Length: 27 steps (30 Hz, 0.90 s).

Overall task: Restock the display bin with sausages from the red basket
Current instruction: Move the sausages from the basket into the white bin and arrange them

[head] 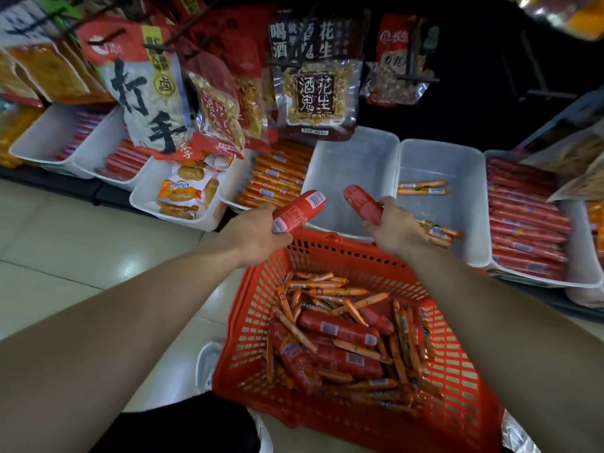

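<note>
Left hand grips fat red sausage, right hand grips another, both over bare white display bin. Red basket below holds mixed sausages.

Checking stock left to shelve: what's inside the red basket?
The red basket holds several thick red sausages among many thin orange sausages. Its bottom is covered by them.

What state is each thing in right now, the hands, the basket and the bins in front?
Left hand: gripping a red sausage.
Right hand: gripping another red sausage.
Red basket: holds many sausages, thick and thin.
Middle bin: empty.
Next bin: nearly empty, a few thin sausages.
Far right bin: full.
</note>
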### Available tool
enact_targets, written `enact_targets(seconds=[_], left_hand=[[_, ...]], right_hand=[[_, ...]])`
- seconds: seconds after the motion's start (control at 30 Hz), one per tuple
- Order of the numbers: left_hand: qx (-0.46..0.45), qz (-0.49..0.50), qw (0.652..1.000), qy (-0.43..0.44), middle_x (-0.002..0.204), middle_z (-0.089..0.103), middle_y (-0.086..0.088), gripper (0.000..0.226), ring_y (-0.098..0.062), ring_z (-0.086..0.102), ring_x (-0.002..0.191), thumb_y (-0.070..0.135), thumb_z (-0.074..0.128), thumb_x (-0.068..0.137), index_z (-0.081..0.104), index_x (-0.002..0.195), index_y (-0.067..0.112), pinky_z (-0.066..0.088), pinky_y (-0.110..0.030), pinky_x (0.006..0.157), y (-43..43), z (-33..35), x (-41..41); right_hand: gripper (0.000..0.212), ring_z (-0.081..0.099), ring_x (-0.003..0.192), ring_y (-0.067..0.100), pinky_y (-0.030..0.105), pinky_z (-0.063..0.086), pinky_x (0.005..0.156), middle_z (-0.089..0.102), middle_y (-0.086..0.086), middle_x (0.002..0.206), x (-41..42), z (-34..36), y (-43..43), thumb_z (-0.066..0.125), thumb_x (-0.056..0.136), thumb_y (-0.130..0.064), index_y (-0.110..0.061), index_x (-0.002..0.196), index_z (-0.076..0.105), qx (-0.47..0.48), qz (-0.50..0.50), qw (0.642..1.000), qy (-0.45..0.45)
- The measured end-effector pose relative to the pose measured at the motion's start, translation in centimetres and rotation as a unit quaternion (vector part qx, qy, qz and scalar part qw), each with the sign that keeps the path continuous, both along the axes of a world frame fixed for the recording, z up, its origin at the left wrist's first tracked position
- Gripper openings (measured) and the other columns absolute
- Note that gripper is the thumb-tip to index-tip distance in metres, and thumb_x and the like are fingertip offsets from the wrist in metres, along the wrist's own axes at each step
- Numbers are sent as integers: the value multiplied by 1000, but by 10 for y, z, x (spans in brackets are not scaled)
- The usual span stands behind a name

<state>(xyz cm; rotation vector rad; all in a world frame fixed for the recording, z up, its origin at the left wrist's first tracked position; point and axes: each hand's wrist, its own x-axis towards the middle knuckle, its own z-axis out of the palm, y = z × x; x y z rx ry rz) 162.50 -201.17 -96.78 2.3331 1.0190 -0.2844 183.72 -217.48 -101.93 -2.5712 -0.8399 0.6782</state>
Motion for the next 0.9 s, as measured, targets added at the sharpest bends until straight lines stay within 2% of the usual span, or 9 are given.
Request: enact_targets(seconds=[0.1, 0.17, 0.27, 0.37, 0.43, 0.5, 0.7, 0.77, 0.9], left_hand=[[-24, 15, 1000, -10, 110, 64, -2, 45, -21, 64, 95, 42, 67, 90, 49, 126, 22, 54, -43, 89, 3, -16, 9], [-36, 26, 999, -19, 112, 63, -3, 45, -22, 64, 95, 39, 67, 91, 47, 128, 20, 55, -43, 88, 4, -24, 16], [-32, 38, 998, -30, 116, 59, -5, 46, -23, 61, 98, 36, 65, 93, 45, 131, 19, 51, -39, 84, 5, -34, 34], [-10, 40, 998, -49, 114, 58, -9, 44, -24, 59, 93, 34, 64, 93, 45, 128, 15, 46, -36, 76, 11, -45, 63], [8, 53, 997, -53, 116, 58, -12, 47, -25, 58, 94, 32, 64, 92, 46, 129, 12, 42, -35, 75, 15, -54, 89], [27, 63, 997, -42, 124, 55, -15, 52, -31, 59, 104, 31, 65, 91, 45, 134, 9, 43, -35, 79, 15, -64, 116], [73, 74, 995, -11, 133, 44, -22, 52, -41, 55, 116, 35, 53, 100, 37, 139, 4, 46, -46, 95, -6, -88, 155], [78, 57, 995, 14, 134, 43, -20, 56, -39, 53, 120, 40, 56, 98, 38, 139, 6, 46, -47, 98, -11, -89, 147], [94, -43, 993, 65, 131, 48, -13, 55, -32, 52, 121, 45, 55, 96, 45, 137, 11, 46, -43, 97, -17, -65, 116]], right_hand=[[41, 60, 105, 45, 42, 44, 76, 57, 22, 119, 7, -11, 32, 52, 98, -33, -8, 129, 41, 20, -46, 998, -35], [39, 59, 109, 47, 47, 47, 81, 55, 24, 123, 8, -18, 41, 48, 101, -32, -6, 130, 43, 36, -65, 996, -56], [41, 61, 108, 41, 48, 50, 84, 59, 16, 119, 7, -30, 32, 48, 98, -36, -14, 132, 52, 6, -1, 992, -123], [38, 56, 111, 35, 47, 49, 92, 60, 11, 116, 14, -46, 10, 52, 93, -33, -17, 127, 59, -6, 71, 986, -150], [36, 51, 115, 34, 47, 47, 94, 57, 10, 120, 21, -55, -3, 53, 92, -33, -16, 123, 61, -8, 62, 987, -148], [36, 48, 116, 34, 47, 46, 94, 55, 10, 123, 25, -62, -9, 53, 92, -32, -15, 123, 60, 1, 41, 990, -137], [39, 45, 115, 33, 47, 44, 95, 53, 8, 124, 24, -66, -7, 47, 94, -44, -18, 119, 63, 39, 15, 993, -109], [38, 45, 115, 33, 45, 44, 94, 53, 7, 123, 24, -64, -8, 48, 93, -44, -19, 117, 65, 42, 6, 995, -95], [43, 43, 120, 31, 48, 44, 98, 52, 5, 125, 14, -51, -17, 48, 90, -48, -21, 119, 64, 4, 55, 994, -97]])
